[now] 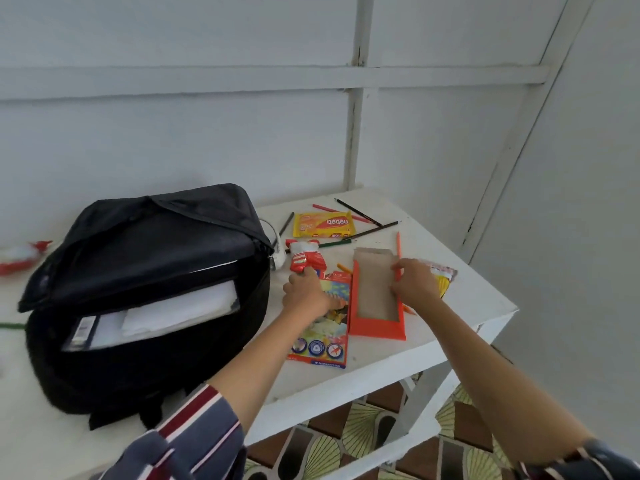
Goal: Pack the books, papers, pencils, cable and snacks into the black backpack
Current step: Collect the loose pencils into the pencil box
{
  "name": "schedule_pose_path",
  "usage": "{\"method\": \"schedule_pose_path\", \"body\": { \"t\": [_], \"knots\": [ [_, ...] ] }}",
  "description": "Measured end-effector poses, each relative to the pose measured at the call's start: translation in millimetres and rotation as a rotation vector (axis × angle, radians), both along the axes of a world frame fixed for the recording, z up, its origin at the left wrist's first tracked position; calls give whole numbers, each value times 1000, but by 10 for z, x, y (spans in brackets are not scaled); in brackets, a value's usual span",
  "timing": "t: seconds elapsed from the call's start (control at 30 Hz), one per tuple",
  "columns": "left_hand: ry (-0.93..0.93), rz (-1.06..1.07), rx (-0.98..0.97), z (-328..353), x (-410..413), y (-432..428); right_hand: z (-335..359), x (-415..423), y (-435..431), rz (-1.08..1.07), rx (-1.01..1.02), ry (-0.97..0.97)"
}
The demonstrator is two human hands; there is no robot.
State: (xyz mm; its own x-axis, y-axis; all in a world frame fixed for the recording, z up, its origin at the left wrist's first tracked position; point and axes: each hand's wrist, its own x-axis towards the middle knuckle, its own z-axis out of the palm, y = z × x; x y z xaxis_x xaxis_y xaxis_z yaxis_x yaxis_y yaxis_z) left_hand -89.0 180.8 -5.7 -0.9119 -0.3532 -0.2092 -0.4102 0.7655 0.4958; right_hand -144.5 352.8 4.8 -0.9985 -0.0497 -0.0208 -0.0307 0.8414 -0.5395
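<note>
While the black backpack (145,299) lies unzipped with books and white papers (180,306) inside, the left hand (306,294) presses the printed pencil-box sleeve (323,336), fingers curled; the right hand (414,280) pinches an orange pencil (399,245) at the orange tray (376,299). Hurrying could roll pencils off the tabletop (460,296). Right of the backpack: roughly seven loose pencils and three snack packets.

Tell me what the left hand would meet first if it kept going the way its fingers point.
Probably the red-and-white snack packet: the left hand rests on the coloured pencil box, fingers aimed away from the person, and the packet lies right at its fingertips. Whether they already touch, I cannot tell.
</note>
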Motion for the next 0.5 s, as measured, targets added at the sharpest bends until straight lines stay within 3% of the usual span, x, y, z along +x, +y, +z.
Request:
{"method": "schedule_pose_path", "body": {
  "t": [0.17,0.3,0.4,0.5],
  "knots": [
    [-14,-12,155,49,-30,-75,29,-69,46,-1,-218,3],
    [20,-39,433,34,-65,-180,172,-90,112,-22,-557,-176],
    [69,-37,670,31,-47,-238,221,-75,173,10,-719,-276],
    [75,-80,781,61,-31,-285,224,-108,262,54,-860,-312]
  ]
}}
